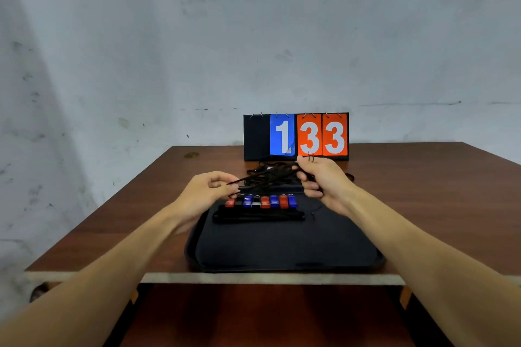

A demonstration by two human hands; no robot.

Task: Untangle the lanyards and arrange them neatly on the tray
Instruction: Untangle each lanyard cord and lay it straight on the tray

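Both forearms are cut off by the lower edge of the picture. The heap of black lanyards (pixel 270 175) is partly covered by the left hand (pixel 207 191) and the right hand (pixel 324 180). Its single strands cannot be told apart, and the number gripped in each hand cannot be counted. The far rim of the tray (pixel 282 248) is hidden behind the hands and the heap. The row of coloured pieces (pixel 262 201) is blurred, so their form cannot be made out. The wire loop (pixel 311 158) above the right thumb is too small to be identified. The near right corner of the table (pixel 127 220) is covered by the right forearm.
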